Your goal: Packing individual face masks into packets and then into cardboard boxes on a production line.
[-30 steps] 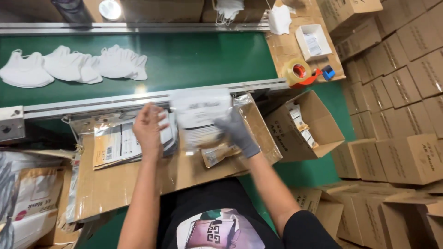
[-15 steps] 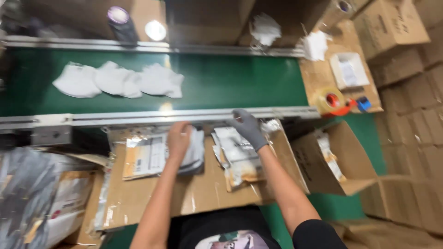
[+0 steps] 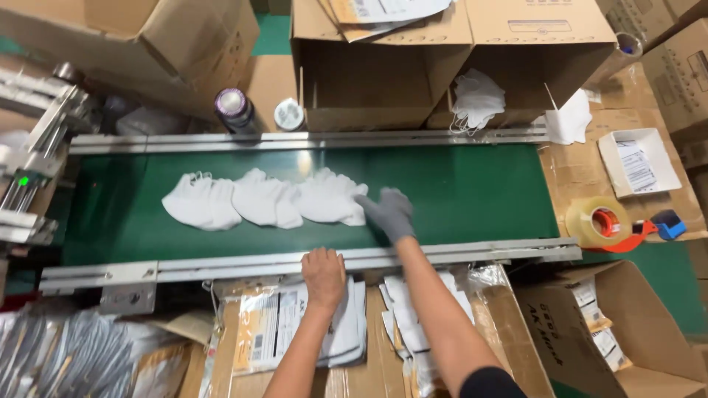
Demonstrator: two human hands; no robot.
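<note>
Three white face masks lie in a row on the green conveyor belt (image 3: 472, 195): left mask (image 3: 199, 201), middle mask (image 3: 264, 199), right mask (image 3: 330, 196). My right hand (image 3: 386, 212), in a grey glove, reaches over the belt with fingers spread, its tips at the right mask's edge, holding nothing. My bare left hand (image 3: 323, 275) rests on a stack of white packets (image 3: 295, 324) by the belt's near rail, fingers curled.
Open cardboard boxes (image 3: 383, 66) stand behind the belt, one with white masks (image 3: 478, 99). A tape roll and dispenser (image 3: 601, 223) and a white tray (image 3: 636, 163) sit at right. More packets (image 3: 413, 332) and a box (image 3: 627, 324) lie near me.
The view has tilted up toward the belt. My right hand left the packets and reached out over the belt to the right mask. My left hand stayed on the packet stack.
</note>
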